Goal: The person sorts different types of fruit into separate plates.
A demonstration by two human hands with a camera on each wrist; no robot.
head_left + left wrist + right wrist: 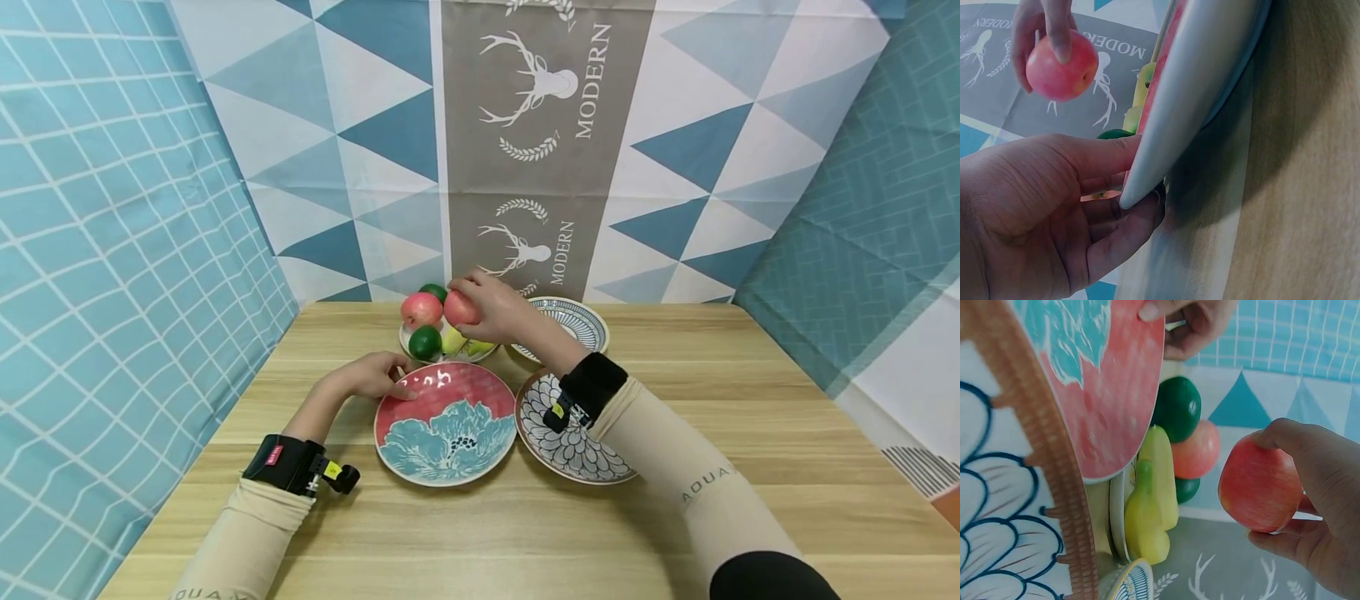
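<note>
Head view: A person's right hand (497, 312) grips a red apple (459, 310) above the fruit plate (403, 337) on a wooden bench (585, 550), while the left hand (371, 375) pinches the rim of a red plate (480, 387) with a blue flower. Just beside it sits a petal-patterned plate (543, 425), partly covered by the right sleeve (652, 425).

Left wrist view: The left thumb (1107, 154) lies on the red plate's face, other fingers (1125, 240) curled at its underside.

Right wrist view: Fingers clasp the apple, apart from green fruits (1179, 409), a second apple (1200, 450) and yellow fruits (1141, 531).
</note>
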